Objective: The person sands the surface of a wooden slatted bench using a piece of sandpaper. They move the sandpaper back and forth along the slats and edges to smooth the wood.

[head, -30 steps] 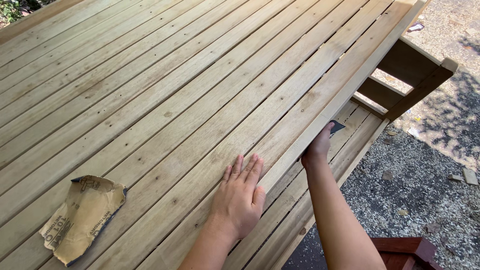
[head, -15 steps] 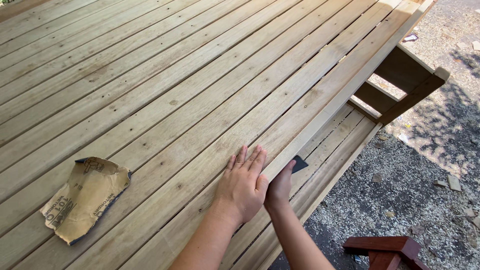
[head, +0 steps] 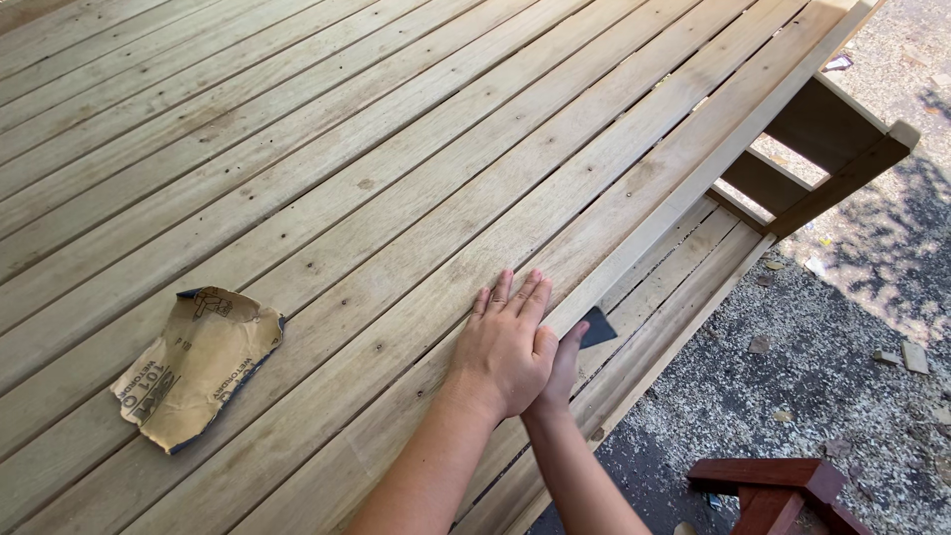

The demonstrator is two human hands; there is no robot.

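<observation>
Left hand: the left hand (head: 505, 342) is lying flat, fingers together and extended, palm down on the outermost plank of the slatted wooden tabletop (head: 396, 178); it is gripping nothing.
Right hand: the right hand (head: 561, 372) is sitting just beside and partly under the left hand at the table edge, fingers closed on a small dark sanding piece (head: 597, 325); most of the hand is being hidden by the left hand.
Sanding piece: it is pressing against the side face of the edge plank, below the top surface, with only one dark corner showing.
Spare sheet: a torn sheet of sandpaper (head: 196, 362) is lying on the tabletop well apart to the left, tan printed backing up, dark abrasive showing along its curled edges.
Surroundings: a wooden bench seat (head: 684, 287) is running below the table edge; an angled wooden leg brace (head: 842, 168) is standing at upper right; gravel ground (head: 832, 376) is lying beyond; a reddish-brown wooden object (head: 783, 490) is sitting at the lower right.
</observation>
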